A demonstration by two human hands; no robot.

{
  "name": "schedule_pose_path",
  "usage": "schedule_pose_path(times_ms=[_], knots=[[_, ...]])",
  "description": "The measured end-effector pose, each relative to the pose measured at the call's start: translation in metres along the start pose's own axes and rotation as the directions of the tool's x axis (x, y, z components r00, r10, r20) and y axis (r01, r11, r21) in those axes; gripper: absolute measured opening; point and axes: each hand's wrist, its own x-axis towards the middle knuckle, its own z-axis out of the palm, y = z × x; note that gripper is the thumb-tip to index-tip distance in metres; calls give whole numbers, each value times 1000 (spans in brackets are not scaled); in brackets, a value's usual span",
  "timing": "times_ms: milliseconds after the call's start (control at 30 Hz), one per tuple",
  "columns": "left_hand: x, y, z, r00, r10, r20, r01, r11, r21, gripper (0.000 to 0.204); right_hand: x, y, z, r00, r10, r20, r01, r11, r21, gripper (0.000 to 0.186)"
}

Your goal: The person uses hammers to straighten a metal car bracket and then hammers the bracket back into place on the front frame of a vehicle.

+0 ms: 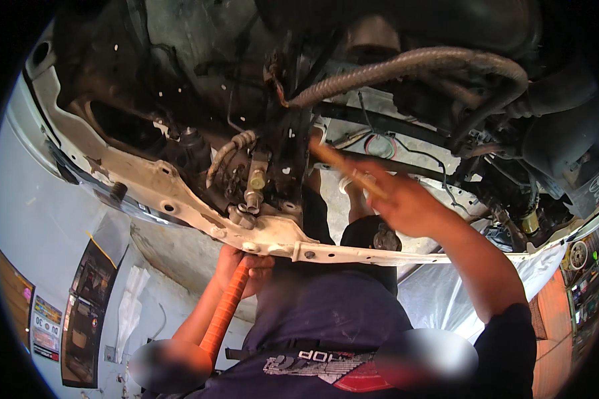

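Note:
My left hand is closed around the upper end of an orange-wrapped handle, just under the cream front panel of a car. That handle slants down to the lower left. Over the engine bay, my right hand is closed on a wooden stick or tool handle, smeared by motion. Its far end points up and left, and I cannot make out a tool head. Near my left hand, behind the panel, sits a metal fitting with a ribbed hose beside it.
A thick corrugated hose arches across the top of the bay. Loose wires hang through the opening at centre right. Clear plastic sheeting lies to the right of my body. Shelves with small items stand at the far right.

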Motion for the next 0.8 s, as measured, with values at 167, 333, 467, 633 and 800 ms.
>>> schedule_pose_path(times_ms=[167, 333, 467, 633, 800], knots=[[1, 3, -3, 996, -10, 88, 22, 990, -137, 43, 0, -4, 10, 954, 120, 274, -129, 992, 12, 65], [3, 3, -18, 985, 20, 172, 6, 989, -148, 45, 3, 11, 18, 946, -205, -251, 268, 932, 246, 66], [0, -2, -5, 992, 47, 119, -30, 990, -137, 43, 4, 17, -8, 989, -95, 109, 96, 995, -3, 69], [3, 0, -5, 993, 26, 115, -9, 990, -143, 43, 27, 15, 27, 928, -158, -337, 212, 969, 129, 66], [1, 1, -2, 993, 18, 117, -2, 991, -136, 44, 37, -1, -9, 998, 9, -56, -1, 990, 139, 67]])
